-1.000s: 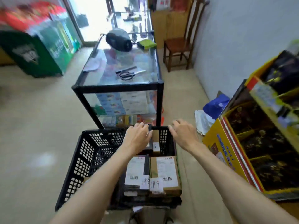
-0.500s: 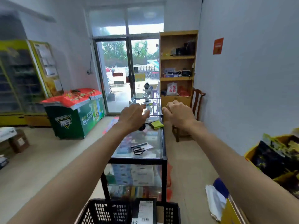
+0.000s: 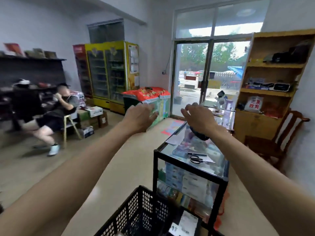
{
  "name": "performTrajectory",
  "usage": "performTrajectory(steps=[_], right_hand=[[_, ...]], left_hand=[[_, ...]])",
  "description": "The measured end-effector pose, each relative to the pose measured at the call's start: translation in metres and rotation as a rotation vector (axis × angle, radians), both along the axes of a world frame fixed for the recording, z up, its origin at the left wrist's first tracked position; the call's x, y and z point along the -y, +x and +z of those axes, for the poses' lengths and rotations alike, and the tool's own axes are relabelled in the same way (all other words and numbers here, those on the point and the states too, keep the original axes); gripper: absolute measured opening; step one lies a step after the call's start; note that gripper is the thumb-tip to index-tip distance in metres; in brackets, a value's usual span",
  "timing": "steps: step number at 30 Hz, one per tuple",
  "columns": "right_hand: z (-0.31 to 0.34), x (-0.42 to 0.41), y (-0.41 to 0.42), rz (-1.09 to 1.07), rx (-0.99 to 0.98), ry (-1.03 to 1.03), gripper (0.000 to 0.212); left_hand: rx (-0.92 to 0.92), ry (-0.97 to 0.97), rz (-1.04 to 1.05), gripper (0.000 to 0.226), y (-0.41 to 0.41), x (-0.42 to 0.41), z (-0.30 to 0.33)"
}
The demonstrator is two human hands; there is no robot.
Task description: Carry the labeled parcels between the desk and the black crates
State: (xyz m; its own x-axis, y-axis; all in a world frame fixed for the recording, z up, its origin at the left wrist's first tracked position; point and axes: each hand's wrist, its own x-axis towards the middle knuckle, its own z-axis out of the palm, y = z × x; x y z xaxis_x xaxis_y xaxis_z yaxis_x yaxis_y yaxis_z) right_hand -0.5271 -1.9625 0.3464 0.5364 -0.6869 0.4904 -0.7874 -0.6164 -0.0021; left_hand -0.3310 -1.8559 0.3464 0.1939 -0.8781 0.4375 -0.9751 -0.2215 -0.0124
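Head view, two empty hands, one crate

The crate is black with a perforated grid; its parcel bears a white label; the scissors are black.

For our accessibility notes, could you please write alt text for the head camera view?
Two bare arms reach forward, left hand and right hand open and empty, above a black crate holding a labeled parcel. A glass display counter with scissors stands just beyond.
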Motion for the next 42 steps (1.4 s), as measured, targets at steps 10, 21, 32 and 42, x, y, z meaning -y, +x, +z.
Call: performTrajectory(steps=[10,21,32,42], right_hand=[[0.008,-0.152,0.283,0.628,0.017,-0.037,0.035],[0.021,-0.463,0.506,1.265,0.022,0.049,0.041],[0.004,-0.75,0.538,1.78,0.006,0.014,0.042],[-0.019,-0.953,0.48,2.197,-0.02,0.026,0.039]], left_hand=[[-0.052,-0.05,0.56,0.051,0.192,-0.229,0.004],[-0.024,-0.027,1.187,0.052,0.285,-0.574,0.032],[-0.059,-0.118,1.722,0.053,0.208,-0.824,-0.007],[-0.084,-0.193,2.155,0.052,0.093,-0.962,-0.02]])
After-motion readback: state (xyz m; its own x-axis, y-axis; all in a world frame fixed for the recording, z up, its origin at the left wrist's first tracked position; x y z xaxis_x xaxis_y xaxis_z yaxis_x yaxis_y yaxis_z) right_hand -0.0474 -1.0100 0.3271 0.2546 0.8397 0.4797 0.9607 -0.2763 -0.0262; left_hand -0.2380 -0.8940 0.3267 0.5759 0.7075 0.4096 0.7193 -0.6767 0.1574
